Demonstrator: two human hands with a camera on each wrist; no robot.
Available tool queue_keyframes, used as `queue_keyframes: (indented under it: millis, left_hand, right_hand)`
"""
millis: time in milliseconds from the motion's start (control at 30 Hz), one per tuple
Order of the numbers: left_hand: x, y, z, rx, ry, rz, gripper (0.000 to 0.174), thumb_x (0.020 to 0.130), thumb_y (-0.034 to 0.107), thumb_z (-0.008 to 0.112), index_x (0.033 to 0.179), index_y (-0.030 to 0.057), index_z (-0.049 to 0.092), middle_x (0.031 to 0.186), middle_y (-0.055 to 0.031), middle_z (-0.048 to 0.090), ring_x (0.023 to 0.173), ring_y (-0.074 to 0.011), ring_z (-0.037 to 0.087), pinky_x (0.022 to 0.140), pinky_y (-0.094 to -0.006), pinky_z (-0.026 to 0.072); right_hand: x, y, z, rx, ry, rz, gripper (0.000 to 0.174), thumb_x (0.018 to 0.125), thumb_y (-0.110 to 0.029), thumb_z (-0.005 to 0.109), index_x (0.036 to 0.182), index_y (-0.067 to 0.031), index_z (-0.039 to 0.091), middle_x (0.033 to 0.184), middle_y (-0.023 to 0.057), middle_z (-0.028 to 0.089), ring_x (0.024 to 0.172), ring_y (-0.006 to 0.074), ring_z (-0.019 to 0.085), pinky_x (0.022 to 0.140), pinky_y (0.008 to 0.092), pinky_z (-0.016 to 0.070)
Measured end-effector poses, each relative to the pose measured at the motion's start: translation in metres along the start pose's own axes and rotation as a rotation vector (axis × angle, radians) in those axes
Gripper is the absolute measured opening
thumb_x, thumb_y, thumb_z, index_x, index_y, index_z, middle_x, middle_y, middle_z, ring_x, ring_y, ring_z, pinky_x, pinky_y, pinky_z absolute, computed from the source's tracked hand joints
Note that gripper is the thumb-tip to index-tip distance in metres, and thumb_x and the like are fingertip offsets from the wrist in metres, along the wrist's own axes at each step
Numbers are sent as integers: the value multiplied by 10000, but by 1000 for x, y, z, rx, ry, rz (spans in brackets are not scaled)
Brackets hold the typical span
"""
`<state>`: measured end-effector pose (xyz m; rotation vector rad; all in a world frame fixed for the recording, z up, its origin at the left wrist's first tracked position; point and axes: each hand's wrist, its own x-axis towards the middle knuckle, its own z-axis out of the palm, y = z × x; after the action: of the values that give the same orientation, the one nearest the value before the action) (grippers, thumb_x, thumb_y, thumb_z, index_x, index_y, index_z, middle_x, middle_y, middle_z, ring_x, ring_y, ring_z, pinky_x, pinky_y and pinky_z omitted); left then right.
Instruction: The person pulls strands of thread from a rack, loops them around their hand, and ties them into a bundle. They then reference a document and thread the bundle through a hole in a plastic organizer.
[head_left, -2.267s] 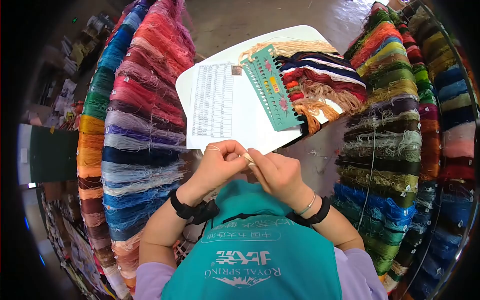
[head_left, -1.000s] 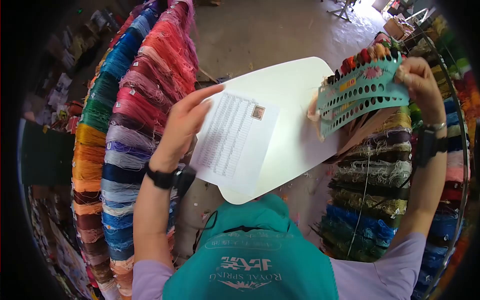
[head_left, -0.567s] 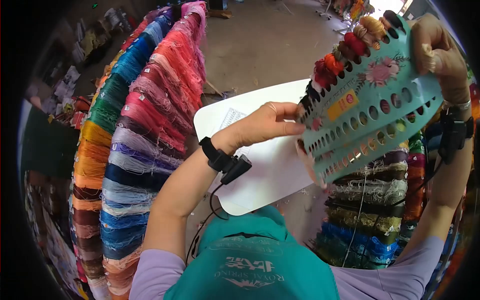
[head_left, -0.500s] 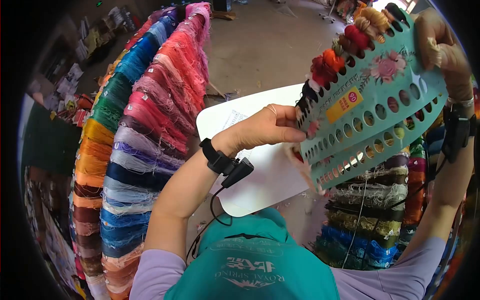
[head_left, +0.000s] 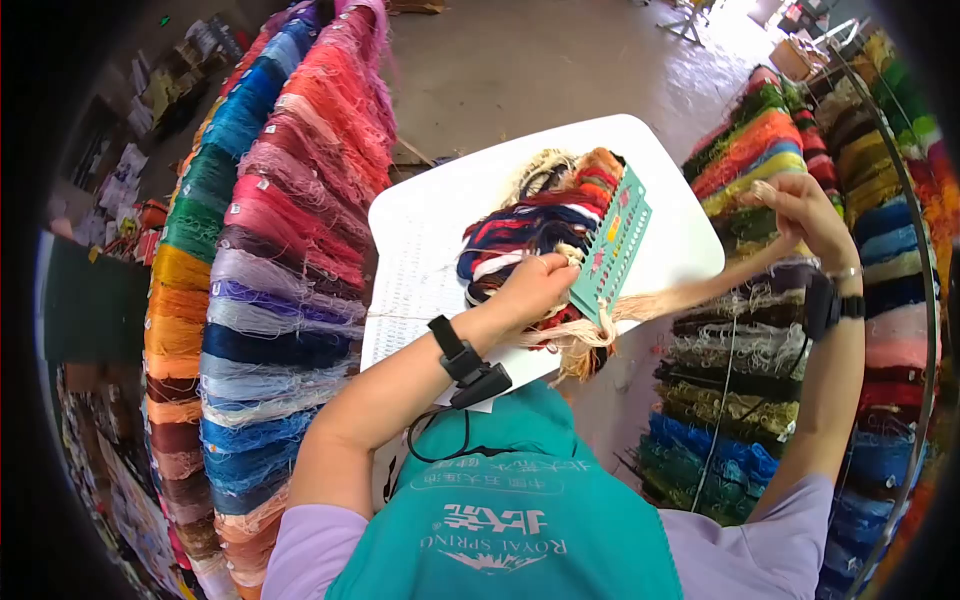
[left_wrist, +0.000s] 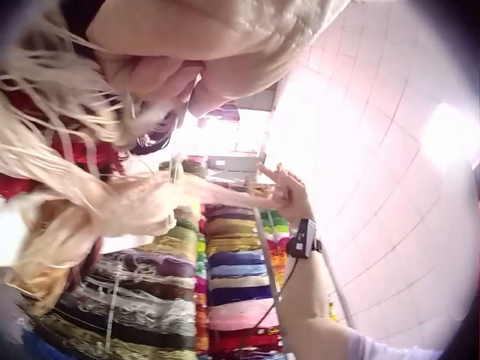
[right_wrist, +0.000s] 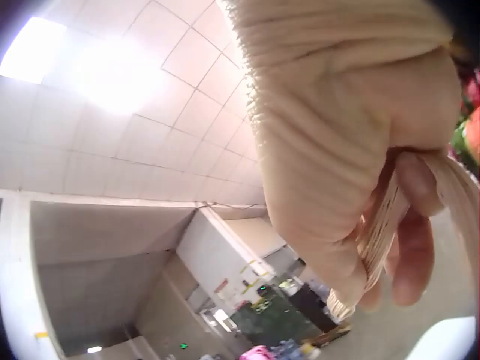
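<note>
A teal punched thread card (head_left: 612,240) lies on a white board (head_left: 440,200), its many coloured thread bundles (head_left: 525,225) fanned out to its left. My left hand (head_left: 537,283) grips the card at its lower left edge, fingers curled among the threads (left_wrist: 150,75). A beige thread bundle (head_left: 690,285) runs taut from the card's lower end out to the right. My right hand (head_left: 795,205) pinches its far end, raised over the right-hand rack. In the right wrist view those fingers (right_wrist: 352,150) close round the beige strands (right_wrist: 382,225).
A printed sheet (head_left: 405,290) lies on the board under my left forearm. A curved rack of coloured thread hanks (head_left: 270,230) stands close on the left, and another rack (head_left: 780,330) on the right. Bare concrete floor (head_left: 530,60) lies beyond the board.
The card, held up in the air half a second ago, now lies on the board. My right hand let go of it and has drawn a beige bundle out to the right.
</note>
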<state>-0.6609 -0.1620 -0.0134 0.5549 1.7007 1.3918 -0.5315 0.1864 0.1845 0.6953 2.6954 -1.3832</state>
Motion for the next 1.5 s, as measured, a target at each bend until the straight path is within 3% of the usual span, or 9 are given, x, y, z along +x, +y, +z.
queue_keyframes:
  millis: [133, 333, 600, 733, 833, 1100, 1133, 1200, 1500]
  left_hand:
    - [-13, 31, 3, -371, -238, -26, 519, 911, 10, 574, 1411, -15, 438, 1042, -15, 636, 724, -19, 542, 590, -178, 423]
    - [-11, 35, 12, -346, -232, -14, 479, 920, 11, 593, 1376, -7, 450, 948, 34, 643, 587, 11, 411, 467, -161, 293]
    - [-2, 12, 14, 130, -127, 175, 369, 947, 33, 554, 1311, -28, 546, 1177, -54, 651, 1056, -103, 615, 927, -276, 503]
    - [-11, 25, 6, 63, -121, 191, 377, 965, 66, 529, 1335, -1, 549, 1220, -50, 641, 1078, -94, 591, 933, -270, 487]
    - [-26, 31, -3, 6, 113, 422, 361, 998, 113, 498, 1346, 64, 577, 1150, -14, 678, 776, -38, 585, 720, -176, 476]
    - [-53, 48, -59, -172, 156, 181, 319, 1040, 225, 434, 1193, 35, 640, 1045, -56, 725, 458, 5, 294, 400, -157, 229]
    - [-54, 49, -64, -154, 156, 164, 319, 1038, 229, 437, 1191, 38, 642, 1047, -55, 727, 462, 6, 295, 404, -156, 232]
    - [-56, 45, -72, -113, 140, 120, 319, 1027, 254, 457, 1165, 47, 657, 1052, -56, 731, 476, 1, 298, 423, -158, 238]
    - [-60, 32, -85, -229, 128, 88, 311, 1017, 255, 482, 1124, 30, 667, 987, -87, 739, 465, -15, 296, 425, -178, 232]
  right_hand:
    - [-63, 7, 1, 134, 113, 9, 240, 929, -306, 668, 880, -75, 709, 919, 50, 749, 481, -15, 438, 422, 169, 293]
    - [-68, 60, 132, 517, -132, 380, 285, 932, -298, 690, 1049, -38, 699, 894, 25, 706, 547, 52, 593, 409, 150, 320]
    - [-18, 88, 216, 1350, -313, 124, 254, 927, -188, 684, 1088, 5, 645, 723, -32, 574, 467, 4, 348, 407, 157, 250]
    - [-2, 64, 201, 1052, -199, 184, 233, 903, -187, 709, 1028, 10, 707, 685, -35, 603, 448, -7, 356, 407, 158, 261]
    - [6, 21, 135, 771, -135, -41, 260, 868, -184, 737, 986, 47, 726, 902, 106, 735, 759, 137, 695, 726, 249, 552]
    - [111, -68, -85, 514, -78, -558, 441, 960, -325, 592, 1257, 0, 623, 1130, 82, 671, 1037, 146, 647, 903, 334, 525]
    - [45, -161, -16, 632, 314, -433, 176, 855, -155, 677, 952, -10, 700, 865, 101, 710, 769, 179, 665, 771, 313, 512]
    - [44, -193, -28, 532, 330, -529, 320, 830, -274, 695, 1088, -84, 714, 819, 1, 685, 670, 103, 613, 612, 257, 497]
    - [-37, -219, -28, 477, 567, -926, 412, 910, -333, 615, 1193, -33, 612, 1025, 90, 657, 896, 184, 632, 815, 352, 530]
